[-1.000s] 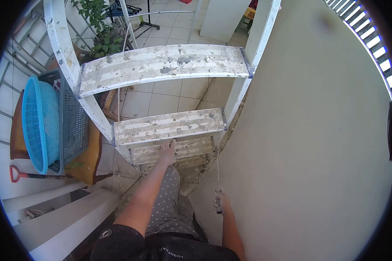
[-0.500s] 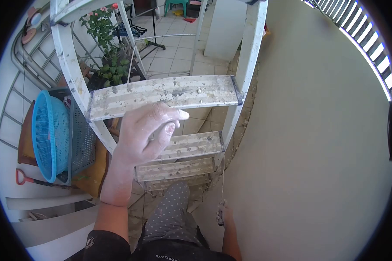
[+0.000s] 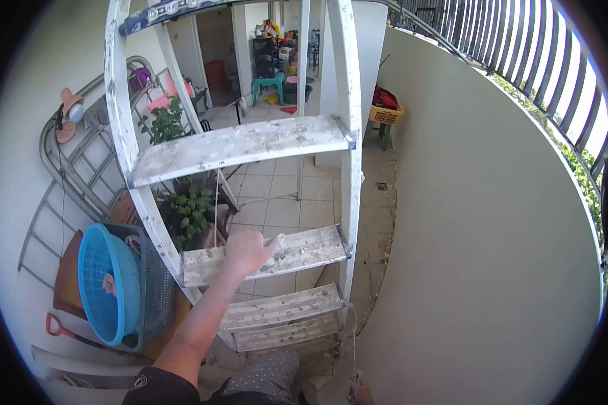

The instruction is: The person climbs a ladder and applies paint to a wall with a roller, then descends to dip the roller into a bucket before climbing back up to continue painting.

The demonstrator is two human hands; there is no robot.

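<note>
A white metal ladder (image 3: 351, 175) with paint-spattered steps stands in front of me. My left hand (image 3: 248, 252) is at a middle step (image 3: 311, 248), its fingers curled over the step and its thumb pointing right; the fingertips are hidden. Low at the bottom edge, my right hand (image 3: 362, 394) is partly in view and blurred, closed round the handle of a thin tool (image 3: 355, 341) seen edge-on. That tool points up between the ladder's right side and the wall. My legs, in dotted grey trousers, are below the lowest steps.
A curved plain wall (image 3: 486, 223) topped by railings runs along the right. At left are a blue basket (image 3: 125, 290), a grey crate, a red-handled tool (image 3: 57, 327) and metal frames. Potted plants (image 3: 192, 206), a teal stool (image 3: 269, 88) and a yellow crate (image 3: 388, 113) are beyond.
The view has tilted up, showing more of the room and railing. My left hand has gone from hovering near the upper step to a lower step. My right hand now sits lower in view.
</note>
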